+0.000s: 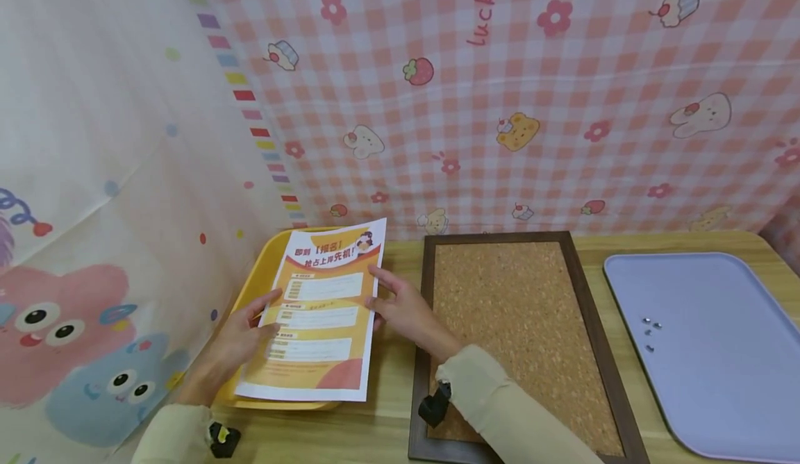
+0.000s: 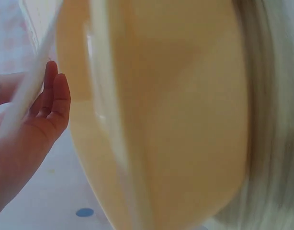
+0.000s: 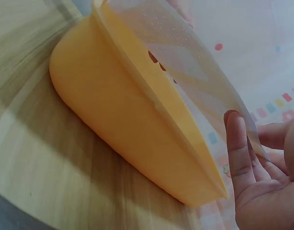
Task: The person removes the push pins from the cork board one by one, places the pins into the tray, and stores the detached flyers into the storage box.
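Observation:
A printed sheet of paper (image 1: 319, 311), orange and white with Chinese text, is held tilted above a yellow plastic basin (image 1: 265, 262). On its left edge, my left hand (image 1: 231, 346) pinches the sheet between thumb and fingers. My right hand (image 1: 412, 315) grips the opposite edge the same way; in the right wrist view the thumb and fingers (image 3: 237, 143) lie on either side of the paper. Most of the basin's inside is hidden under the sheet in the head view. From the side, its outer wall (image 3: 118, 105) stands on the wooden table.
A cork board (image 1: 512, 311) with a dark frame lies right of the basin, under my right forearm. Farther right is a pale purple tray (image 1: 737, 367) with several small shiny metal pieces (image 1: 650, 348) near its left side. Patterned cloth (image 1: 437, 103) hangs behind and to the left.

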`<state>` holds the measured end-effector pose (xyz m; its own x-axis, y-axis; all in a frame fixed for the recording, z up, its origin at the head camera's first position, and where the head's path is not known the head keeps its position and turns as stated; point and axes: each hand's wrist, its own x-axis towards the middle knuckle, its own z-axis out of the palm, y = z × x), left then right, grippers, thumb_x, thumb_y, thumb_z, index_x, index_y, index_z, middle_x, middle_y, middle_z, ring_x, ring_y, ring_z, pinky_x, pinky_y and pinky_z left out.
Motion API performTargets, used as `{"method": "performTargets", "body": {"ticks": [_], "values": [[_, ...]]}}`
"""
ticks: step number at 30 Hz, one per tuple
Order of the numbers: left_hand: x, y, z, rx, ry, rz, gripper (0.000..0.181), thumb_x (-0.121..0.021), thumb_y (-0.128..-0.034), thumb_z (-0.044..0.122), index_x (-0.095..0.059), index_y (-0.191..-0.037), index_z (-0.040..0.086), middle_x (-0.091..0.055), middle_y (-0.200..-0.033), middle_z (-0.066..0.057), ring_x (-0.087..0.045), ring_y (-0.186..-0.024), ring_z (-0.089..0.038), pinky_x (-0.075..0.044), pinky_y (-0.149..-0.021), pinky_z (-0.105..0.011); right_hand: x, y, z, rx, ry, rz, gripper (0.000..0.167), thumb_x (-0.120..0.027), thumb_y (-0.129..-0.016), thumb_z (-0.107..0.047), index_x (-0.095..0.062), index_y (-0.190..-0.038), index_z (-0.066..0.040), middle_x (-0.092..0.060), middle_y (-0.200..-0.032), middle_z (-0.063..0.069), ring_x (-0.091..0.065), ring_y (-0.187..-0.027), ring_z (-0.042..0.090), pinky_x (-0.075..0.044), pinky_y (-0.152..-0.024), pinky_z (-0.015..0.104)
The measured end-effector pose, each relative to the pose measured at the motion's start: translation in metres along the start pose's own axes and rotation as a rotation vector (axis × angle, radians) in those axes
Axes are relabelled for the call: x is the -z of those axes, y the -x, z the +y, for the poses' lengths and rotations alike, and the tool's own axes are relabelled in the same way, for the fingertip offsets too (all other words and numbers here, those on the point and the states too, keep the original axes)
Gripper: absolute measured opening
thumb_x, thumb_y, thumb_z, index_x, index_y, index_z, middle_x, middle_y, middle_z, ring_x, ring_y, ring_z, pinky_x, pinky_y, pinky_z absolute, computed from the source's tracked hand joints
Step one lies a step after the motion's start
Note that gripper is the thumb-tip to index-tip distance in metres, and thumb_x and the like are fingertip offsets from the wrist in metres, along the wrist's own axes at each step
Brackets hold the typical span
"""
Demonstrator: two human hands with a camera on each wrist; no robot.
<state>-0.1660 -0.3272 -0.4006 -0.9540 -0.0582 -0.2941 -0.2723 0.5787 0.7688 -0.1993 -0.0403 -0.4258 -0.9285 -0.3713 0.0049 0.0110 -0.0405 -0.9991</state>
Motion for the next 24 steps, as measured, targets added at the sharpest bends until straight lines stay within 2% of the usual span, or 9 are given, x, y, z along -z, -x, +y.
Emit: {"method": "performTargets", "body": {"ticks": [3, 10, 13, 17, 21, 24], "values": [[0.003, -0.002, -0.004, -0.006, -0.036, 0.020, 0.066, -0.053, -0.0999, 0.005, -0.028, -0.159, 0.018, -0.039, -0.151, -0.022, -0.055, -0.112, -0.031, -0.049, -0.085, -0.028, -0.009, -0.003, 0.001, -0.014, 0.013, -0.010, 0.063, -0.062, -0.095, -0.001, -0.039, -0.153, -0.011, -0.041, -0.154, 0.018, -0.064, -0.054, 0.019, -0.049, -0.049, 0.024], [0.008, -0.008, -0.012, -0.016, -0.091, 0.075, 0.065, -0.053, -0.0984, 0.002, -0.030, -0.157, 0.014, -0.033, -0.155, -0.025, -0.048, -0.122, -0.037, -0.043, -0.100, -0.044, -0.024, -0.005, -0.002, -0.050, 0.042, -0.007, 0.065, -0.062, -0.095, -0.001, -0.037, -0.154, -0.012, -0.042, -0.154, 0.015, -0.064, -0.052, 0.014, -0.042, -0.045, 0.021], [0.012, -0.010, -0.017, -0.019, -0.079, 0.072, 0.064, -0.052, -0.0985, 0.001, -0.030, -0.157, 0.013, -0.032, -0.155, -0.026, -0.046, -0.123, -0.038, -0.041, -0.101, -0.045, -0.027, -0.007, 0.001, -0.061, 0.017, -0.024, 0.066, -0.062, -0.095, 0.001, -0.036, -0.155, -0.011, -0.044, -0.150, 0.020, -0.064, -0.053, 0.014, -0.050, -0.049, 0.025], [0.017, -0.012, -0.020, -0.003, -0.071, 0.066, 0.064, -0.052, -0.0991, 0.003, -0.029, -0.158, 0.012, -0.033, -0.153, -0.027, -0.045, -0.121, -0.038, -0.041, -0.099, -0.043, -0.032, -0.008, 0.007, -0.071, -0.035, -0.062, 0.068, -0.061, -0.094, 0.006, -0.035, -0.155, -0.009, -0.046, -0.147, 0.024, -0.065, -0.057, 0.014, -0.059, -0.060, 0.032], [0.018, -0.013, -0.021, 0.023, -0.076, 0.064, 0.064, -0.053, -0.0992, 0.004, -0.029, -0.158, 0.014, -0.034, -0.152, -0.027, -0.045, -0.121, -0.038, -0.041, -0.099, -0.044, -0.034, -0.008, 0.010, -0.088, -0.049, -0.099, 0.067, -0.060, -0.094, 0.006, -0.035, -0.154, -0.007, -0.046, -0.149, 0.018, -0.066, -0.060, 0.015, -0.060, -0.063, 0.032], [0.019, -0.014, -0.022, 0.027, -0.075, 0.056, 0.064, -0.053, -0.0991, 0.004, -0.030, -0.158, 0.013, -0.034, -0.153, -0.026, -0.045, -0.121, -0.037, -0.041, -0.100, -0.044, -0.035, -0.007, 0.011, -0.106, -0.020, -0.115, 0.066, -0.062, -0.094, 0.002, -0.037, -0.154, -0.010, -0.054, -0.139, 0.018, -0.066, -0.061, 0.016, -0.060, -0.063, 0.033]]}}
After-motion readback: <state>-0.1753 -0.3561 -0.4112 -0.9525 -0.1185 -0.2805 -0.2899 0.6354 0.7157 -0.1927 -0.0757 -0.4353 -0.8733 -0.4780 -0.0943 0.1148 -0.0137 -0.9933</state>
